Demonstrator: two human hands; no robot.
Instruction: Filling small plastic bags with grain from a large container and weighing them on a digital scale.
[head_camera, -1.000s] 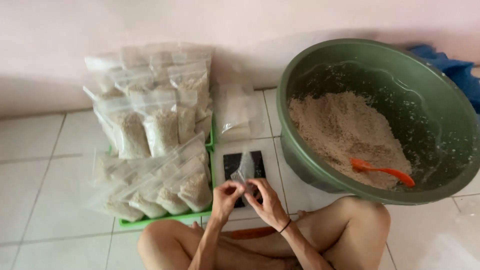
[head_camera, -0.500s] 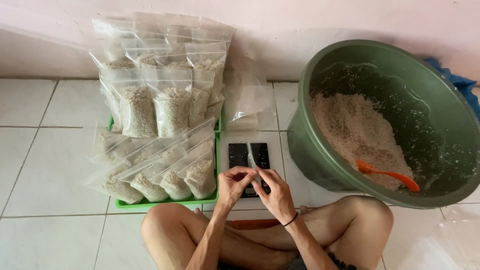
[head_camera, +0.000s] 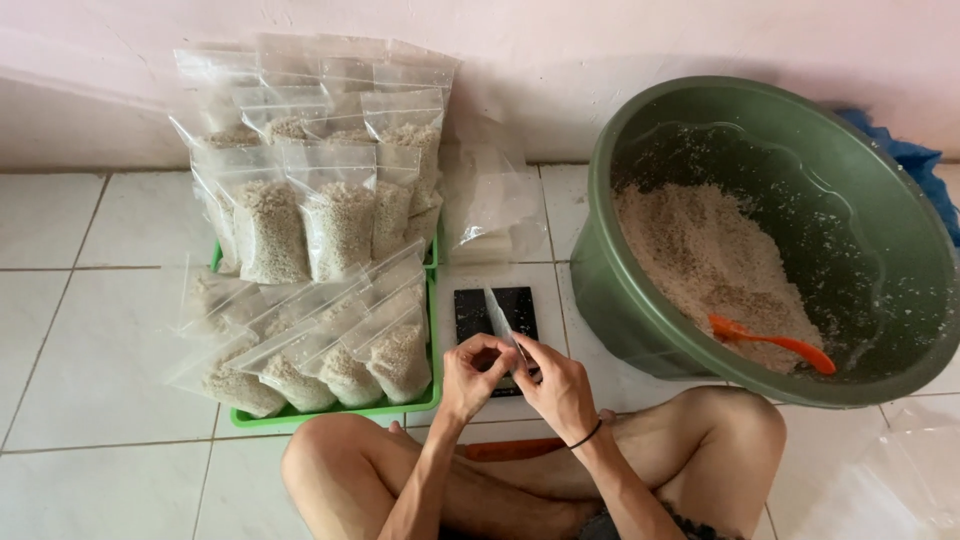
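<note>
Lower centre of frame: left hand (head_camera: 470, 375) and right hand (head_camera: 555, 385) both pinch 1 empty clear bag (head_camera: 498, 318) by its mouth, fingers closed on the plastic, held over a small dark-topped scale (head_camera: 495, 312) on the floor. Bag not yet filled. Left of frame: green tray (head_camera: 432, 330) stacked with many sealed bags (head_camera: 330, 220) of pale grain, so much is packed already. Right: large green tub (head_camera: 700, 120), partly full of loose grain (head_camera: 710, 260), orange scoop (head_camera: 770, 340) resting in it.
</note>
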